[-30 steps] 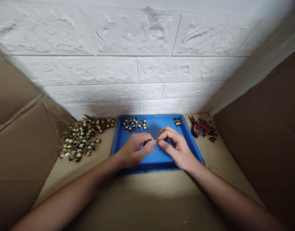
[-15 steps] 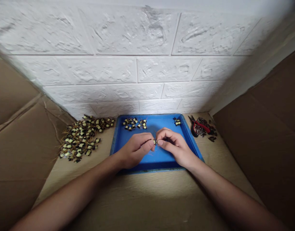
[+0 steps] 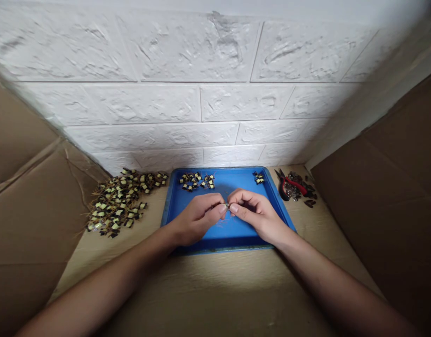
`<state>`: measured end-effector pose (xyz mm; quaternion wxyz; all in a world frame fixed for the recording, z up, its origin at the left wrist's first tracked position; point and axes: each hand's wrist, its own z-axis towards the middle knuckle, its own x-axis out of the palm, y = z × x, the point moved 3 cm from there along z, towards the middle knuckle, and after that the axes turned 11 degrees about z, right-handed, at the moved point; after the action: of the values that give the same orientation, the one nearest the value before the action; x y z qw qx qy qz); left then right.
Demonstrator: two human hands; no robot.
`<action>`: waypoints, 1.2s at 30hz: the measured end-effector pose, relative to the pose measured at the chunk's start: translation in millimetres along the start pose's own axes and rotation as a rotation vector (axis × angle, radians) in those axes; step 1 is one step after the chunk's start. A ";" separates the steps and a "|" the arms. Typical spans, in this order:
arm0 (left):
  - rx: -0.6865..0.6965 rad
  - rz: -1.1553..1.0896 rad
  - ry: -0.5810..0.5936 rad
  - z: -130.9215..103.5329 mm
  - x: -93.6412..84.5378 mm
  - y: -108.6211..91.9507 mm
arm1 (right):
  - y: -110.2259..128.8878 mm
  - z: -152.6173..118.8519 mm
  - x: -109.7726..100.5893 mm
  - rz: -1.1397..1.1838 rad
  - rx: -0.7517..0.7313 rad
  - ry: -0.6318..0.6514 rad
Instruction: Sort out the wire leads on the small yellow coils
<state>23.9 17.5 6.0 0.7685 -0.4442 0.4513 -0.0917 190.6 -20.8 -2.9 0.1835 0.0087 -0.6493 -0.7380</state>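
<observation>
Left hand [image 3: 203,217] and right hand [image 3: 252,210] nearly meet above the blue tray [image 3: 234,176]; each grip is pinched closed on one small component [image 3: 227,206] between them, mostly hidden. Red-handled pliers [image 3: 297,185] lie right of tray.

Workshop-like table [image 3: 222,290]: pliers [image 3: 299,186], blue tray [image 3: 232,176], piled components [image 3: 120,192], cardboard panels [image 3: 387,187].

You've got a white brick-pattern wall [image 3: 229,58] dead ahead, creased brown cardboard [image 3: 29,215] on your left, a darker cardboard panel [image 3: 383,187] on your right, and a tan table [image 3: 222,290] below. Lighting's kinda dim, wall's right end is shadowy.
</observation>
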 end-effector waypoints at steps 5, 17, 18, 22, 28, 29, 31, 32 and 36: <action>-0.035 -0.005 -0.034 0.6 -0.5 1.8 | 0.0 -0.5 -2.1 -0.008 0.035 0.017; -0.045 -0.315 0.093 -2.7 -1.1 2.0 | 3.2 -0.5 -3.9 -0.089 -0.031 0.058; -0.036 -0.307 0.104 -2.8 -1.1 1.7 | 3.4 -0.6 -3.9 -0.093 -0.036 0.057; 0.003 -0.265 0.130 -1.8 -1.9 -0.2 | 3.9 -1.1 -2.6 -0.076 -0.041 0.064; 0.022 -0.269 0.167 -0.7 -2.7 -4.2 | 3.6 -2.3 0.3 -0.018 -0.003 0.113; 0.023 -0.270 0.169 -0.7 -2.8 -4.4 | 3.5 -2.4 0.5 -0.017 0.001 0.117; 0.026 -0.268 0.172 -0.9 -2.8 -4.2 | 3.4 -2.5 0.6 -0.022 0.009 0.113; 0.028 -0.268 0.174 -1.1 -2.7 -3.8 | 3.2 -2.5 0.8 -0.023 0.015 0.110; 0.031 -0.276 0.175 -1.7 -2.3 -1.6 | 1.2 -1.3 0.4 -0.003 0.041 0.086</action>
<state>21.7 16.8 8.4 0.7132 -0.4804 0.4498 -0.2415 190.8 -22.3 -1.9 0.2098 0.0449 -0.6557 -0.7239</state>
